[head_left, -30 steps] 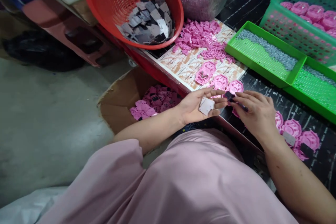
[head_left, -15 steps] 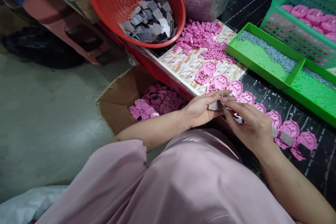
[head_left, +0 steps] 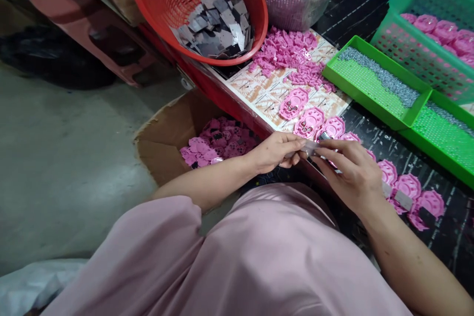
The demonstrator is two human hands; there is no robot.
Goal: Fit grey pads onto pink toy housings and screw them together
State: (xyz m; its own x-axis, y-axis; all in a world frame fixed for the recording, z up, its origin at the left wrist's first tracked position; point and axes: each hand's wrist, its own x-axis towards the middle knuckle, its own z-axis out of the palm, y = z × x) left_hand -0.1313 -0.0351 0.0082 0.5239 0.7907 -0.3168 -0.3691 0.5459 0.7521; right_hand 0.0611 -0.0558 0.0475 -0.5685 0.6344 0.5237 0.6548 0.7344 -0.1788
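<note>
Both hands meet over the table's near edge around a small flat grey plate (head_left: 309, 147). My left hand (head_left: 278, 151) pinches its left end between thumb and fingers. The fingers of my right hand (head_left: 348, 168) close on its right end, partly covering it. Just beyond the hands runs a row of pink plastic casings; a casing with small shiny metal parts (head_left: 310, 122) lies nearest the left fingertips. At the row's right end, a pink casing (head_left: 408, 185) has a grey plate (head_left: 403, 200) lying against it.
A red basket (head_left: 198, 61) of flat grey plates leans at the table's left. Behind are a heap of pink pieces (head_left: 285, 49) and a pale basket (head_left: 289, 7). Green trays (head_left: 409, 126) hold small metal parts. Below, a cardboard box (head_left: 155, 150) contains pink parts.
My left hand's fingers have curled from a more open palm into a pinch on the grey plate. The plate has turned and shows more edge-on; my right hand stays close by.
</note>
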